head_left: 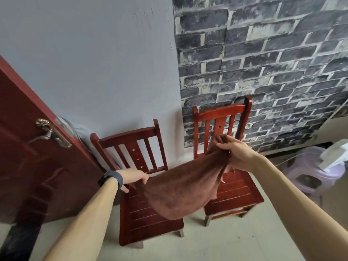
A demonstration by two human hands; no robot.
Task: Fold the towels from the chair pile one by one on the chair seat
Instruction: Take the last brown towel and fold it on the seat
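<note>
A brown towel (180,187) hangs spread in the air between my two hands, sagging over the gap between two red wooden chairs. My left hand (134,178) pinches its left corner above the left chair (150,223). My right hand (236,153) grips the bunched right corner higher up, in front of the right chair's (237,193) backrest. The towel's lower edge droops over the left chair's seat. Any towel pile on the right seat is hidden behind the cloth.
A dark red door (33,157) with a metal handle (54,135) stands open at the left, close to the left chair. A pale purple plastic stool (308,178) with a white object stands at the right. Walls rise right behind the chairs.
</note>
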